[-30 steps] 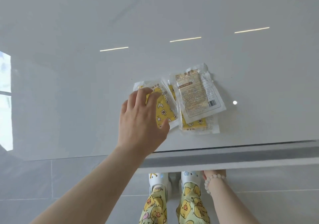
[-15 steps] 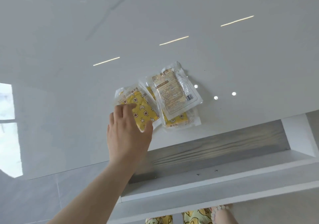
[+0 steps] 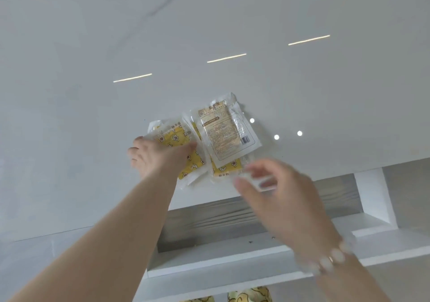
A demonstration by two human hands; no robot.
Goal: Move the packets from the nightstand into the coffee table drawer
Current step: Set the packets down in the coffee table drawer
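— What is the surface like?
— A glossy white tabletop [image 3: 93,138] that mirrors light strips. Below it, at lower centre, the drawer [image 3: 232,218] stands open, grey wood-grain inside.
— And the packets?
— The packets [image 3: 228,136] overlap mid-frame on the top. The left hand [image 3: 160,159] grasps the left packet [image 3: 169,131], thumb across it. The right hand [image 3: 279,199] is blurred, fingers spread, holding nothing, by their lower-right corner.

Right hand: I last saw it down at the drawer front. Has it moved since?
Yes. The right hand has risen from below the tabletop edge, over the open drawer, toward the packets.
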